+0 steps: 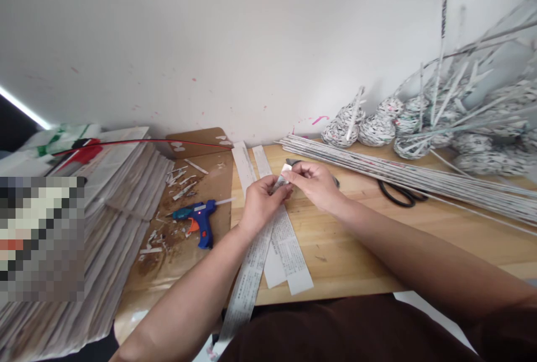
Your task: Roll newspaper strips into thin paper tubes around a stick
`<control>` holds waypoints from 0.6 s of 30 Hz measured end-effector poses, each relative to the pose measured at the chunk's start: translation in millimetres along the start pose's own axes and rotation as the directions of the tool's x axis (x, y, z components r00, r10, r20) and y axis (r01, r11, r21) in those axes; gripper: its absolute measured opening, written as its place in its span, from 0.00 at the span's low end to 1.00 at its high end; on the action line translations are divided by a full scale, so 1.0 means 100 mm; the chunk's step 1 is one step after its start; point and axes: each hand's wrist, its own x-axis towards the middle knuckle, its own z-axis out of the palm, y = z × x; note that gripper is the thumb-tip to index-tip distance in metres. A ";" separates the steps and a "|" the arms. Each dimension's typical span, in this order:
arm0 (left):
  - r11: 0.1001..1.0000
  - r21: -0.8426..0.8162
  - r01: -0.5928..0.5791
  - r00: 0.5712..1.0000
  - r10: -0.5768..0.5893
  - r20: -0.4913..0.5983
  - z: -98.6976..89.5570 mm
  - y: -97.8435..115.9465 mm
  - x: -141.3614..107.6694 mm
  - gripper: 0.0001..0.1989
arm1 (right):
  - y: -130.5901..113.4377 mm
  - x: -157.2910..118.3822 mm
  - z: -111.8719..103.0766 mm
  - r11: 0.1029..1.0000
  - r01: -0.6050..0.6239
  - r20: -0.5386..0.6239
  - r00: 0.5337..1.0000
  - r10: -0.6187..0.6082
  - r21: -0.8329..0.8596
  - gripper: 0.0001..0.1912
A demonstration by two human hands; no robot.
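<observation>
Both hands meet over the middle of the table on one long newspaper strip (246, 289). My left hand (260, 204) is closed on the strip near its upper end, thumb against the fingers. My right hand (314, 186) pinches the pale tip of the same strip, which looks folded or curled there. From my left hand the strip runs down over the table's front edge. Beneath it lie more printed paper strips (293, 255), with their far ends near the wall. Behind my right hand a dark grey object (337, 181) is mostly hidden; I cannot tell its kind.
A blue glue gun (205, 225) lies on stained cardboard (218, 183) with paper scraps. A tall stack of newspaper (121, 211) stands at left. At right are a bundle of rolled paper sticks (377, 166), black scissor handles (398, 197) and several woven paper gourd shapes (377, 127).
</observation>
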 end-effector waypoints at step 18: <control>0.971 0.199 -0.133 0.991 0.124 0.053 -0.02 -0.06 0.01 0.14 | -0.08 0.02 0.02 0.971 -0.110 -0.052 0.991 0.123 0.212 0.18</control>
